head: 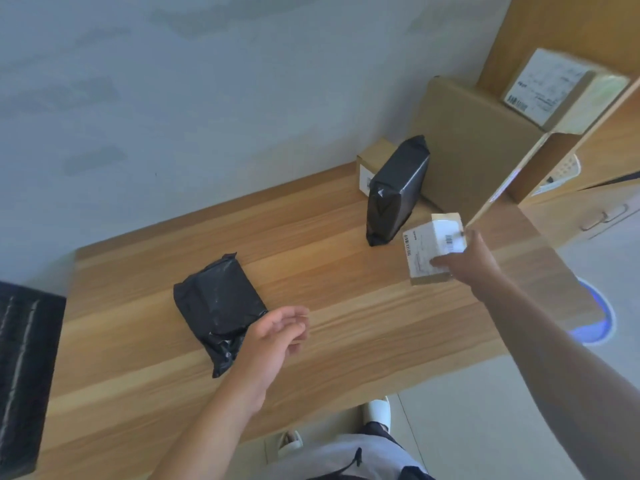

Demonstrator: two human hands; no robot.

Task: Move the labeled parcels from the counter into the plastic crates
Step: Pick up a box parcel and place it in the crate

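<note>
At the far left edge a dark plastic crate (24, 375) sits beside the wooden surface (346, 323), and the left hand (273, 337) hovers over the near end of a flat black parcel (216, 306), its fingers (294, 315) loosely spread and holding nothing. Further right, a second black parcel (394, 192) leans against a large brown carton (474, 147). The right hand (474, 259) grips a small labeled box (434, 249) raised off the surface, so I judge this a pick-up in hand, with the carry leftward to the crate next.
</note>
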